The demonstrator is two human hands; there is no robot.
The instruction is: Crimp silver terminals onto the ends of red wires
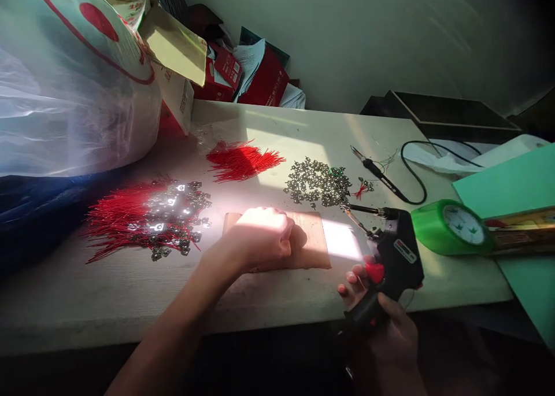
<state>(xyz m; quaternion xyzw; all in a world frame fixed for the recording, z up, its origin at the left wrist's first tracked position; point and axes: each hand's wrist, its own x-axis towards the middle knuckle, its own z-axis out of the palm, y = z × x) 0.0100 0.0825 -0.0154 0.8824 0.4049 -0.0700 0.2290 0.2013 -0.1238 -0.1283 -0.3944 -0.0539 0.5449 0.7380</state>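
My left hand is closed over a thin brown board on the table, its fingertips turned away from view, so what they hold is hidden. In my right hand is a black soldering gun with a red trigger, its tip pointing left above the table. Beyond that tip lies a pile of small dark metal parts. A bundle of red wires rests behind the board. To the left, a heap of red wires joined to small dark parts shines in the sunlight.
A soldering iron with a black cable lies at the back right, near a few wired parts. A green tape roll sits right of the gun. A large plastic bag fills the left; boxes stand behind the table.
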